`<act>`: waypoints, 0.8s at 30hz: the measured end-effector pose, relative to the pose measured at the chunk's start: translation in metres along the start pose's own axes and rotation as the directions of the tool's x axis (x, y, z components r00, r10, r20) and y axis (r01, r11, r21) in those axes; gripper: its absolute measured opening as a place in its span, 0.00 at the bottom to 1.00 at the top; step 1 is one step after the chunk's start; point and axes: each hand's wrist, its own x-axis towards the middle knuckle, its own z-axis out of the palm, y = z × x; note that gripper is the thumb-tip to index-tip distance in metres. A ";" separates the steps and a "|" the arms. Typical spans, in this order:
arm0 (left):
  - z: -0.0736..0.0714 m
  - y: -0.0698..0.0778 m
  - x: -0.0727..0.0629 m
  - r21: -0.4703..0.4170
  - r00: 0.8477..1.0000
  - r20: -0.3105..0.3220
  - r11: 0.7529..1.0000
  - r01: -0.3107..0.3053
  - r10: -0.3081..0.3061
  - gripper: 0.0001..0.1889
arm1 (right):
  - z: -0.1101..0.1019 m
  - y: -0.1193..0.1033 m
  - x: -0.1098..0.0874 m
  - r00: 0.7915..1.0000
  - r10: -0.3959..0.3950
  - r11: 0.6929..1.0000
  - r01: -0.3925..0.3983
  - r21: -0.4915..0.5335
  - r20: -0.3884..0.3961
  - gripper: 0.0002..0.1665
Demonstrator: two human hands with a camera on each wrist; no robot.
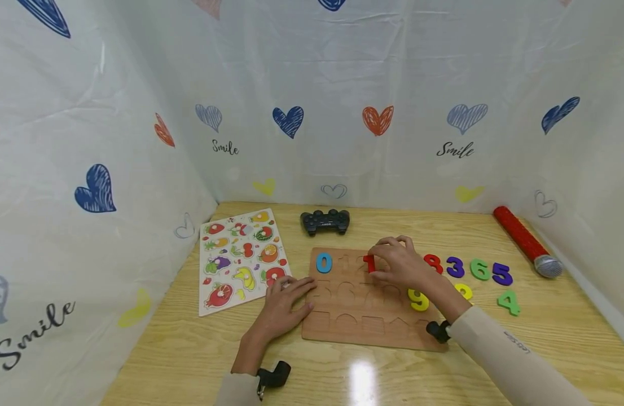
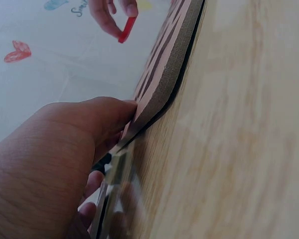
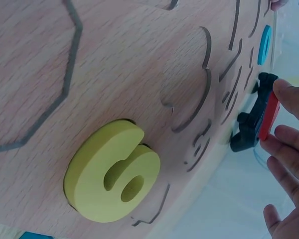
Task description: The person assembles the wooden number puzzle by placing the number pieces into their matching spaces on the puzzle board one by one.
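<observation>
My right hand [image 1: 400, 264] pinches a red number 1 [image 1: 369, 263] between thumb and fingertips, over the top row of the wooden number board [image 1: 360, 307]. In the right wrist view the red piece [image 3: 270, 117] is edge-on, raised above the board. My left hand [image 1: 281, 307] rests at the board's left edge, fingers extended, its thumb touching the edge in the left wrist view. A blue 0 [image 1: 324, 263] sits in the top left recess. A yellow 9 [image 1: 418, 300] lies in a recess at the board's right side; several other recesses hold no piece.
Right of the board lie a red 8 [image 1: 433, 264], purple 3 [image 1: 455, 267], green 6 [image 1: 479, 269], purple 5 [image 1: 502, 274], green 4 [image 1: 509, 303] and a partly hidden yellow piece [image 1: 463, 291]. Around them are a fruit puzzle board [image 1: 231, 225], black game controller [image 1: 325, 221] and red microphone [image 1: 525, 239].
</observation>
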 end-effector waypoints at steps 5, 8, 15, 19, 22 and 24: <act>0.001 0.000 0.000 -0.003 1.000 0.006 1.000 0.000 0.000 0.25 | 0.002 -0.001 0.003 1.000 -0.002 1.000 0.002 0.002 0.004 0.26; 0.001 0.000 0.000 -0.005 1.000 0.006 1.000 0.001 -0.001 0.25 | 0.004 -0.002 0.004 1.000 -0.001 1.000 0.001 -0.004 0.008 0.26; 0.001 0.000 0.000 -0.008 1.000 -0.002 1.000 -0.001 0.001 0.25 | 0.008 -0.003 0.010 0.999 -0.038 0.999 0.038 0.003 -0.004 0.26; 0.001 0.000 -0.001 -0.003 1.000 -0.004 1.000 -0.007 0.007 0.25 | 0.010 -0.005 0.014 0.999 -0.044 0.999 0.044 0.008 -0.005 0.26; 0.001 0.000 -0.001 0.002 1.000 -0.005 1.000 -0.010 0.010 0.25 | 0.011 -0.007 0.017 0.999 -0.033 0.999 0.033 0.009 0.004 0.26; 0.002 -0.001 0.000 0.002 1.000 -0.006 1.000 -0.010 0.010 0.25 | 0.013 -0.008 0.018 1.000 -0.028 1.000 0.028 0.008 0.010 0.26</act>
